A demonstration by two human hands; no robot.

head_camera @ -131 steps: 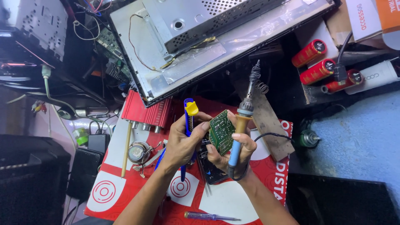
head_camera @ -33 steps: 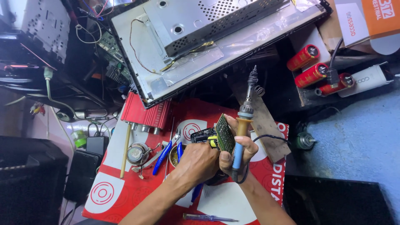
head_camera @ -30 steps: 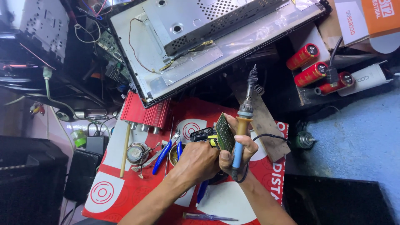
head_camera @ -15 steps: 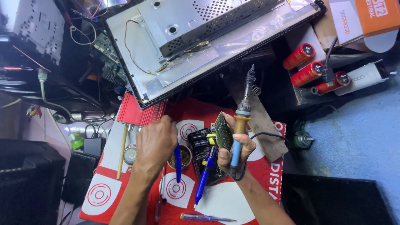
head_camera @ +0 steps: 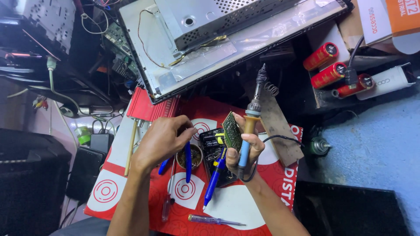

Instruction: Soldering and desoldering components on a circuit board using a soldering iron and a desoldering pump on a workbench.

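Two bare hands work over a red printed mat (head_camera: 271, 179) crowded with repair tools. Your right hand (head_camera: 243, 148) is closed around two things at once: a small green circuit board (head_camera: 231, 130), pinched on edge between thumb and fingertips, and a soldering iron with a tan and blue handle (head_camera: 249, 126), gripped upright in the same fist with its metal tip pointing away from you. The iron's black cord (head_camera: 280, 139) loops out to the right of that hand and curls back under the wrist.

Your left hand (head_camera: 164, 140) hangs palm down, fingers loosely curled and drawn close together, the fingertips meeting near the blue handles of a pair of pliers (head_camera: 188, 161) lying on the mat; whether they actually pinch anything cannot be told from this angle. Just below those fingertips sits a small round tin of dark paste (head_camera: 189, 157). Between your two hands lie a black open battery case (head_camera: 213, 144) and a blue-handled screwdriver (head_camera: 214, 181), slanting toward you. A clear-handled screwdriver (head_camera: 210, 220) rests nearest your body, between your forearms. Beyond your left hand stands a red finned metal heat sink (head_camera: 151, 109), and past it a large grey metal chassis panel (head_camera: 205, 39).
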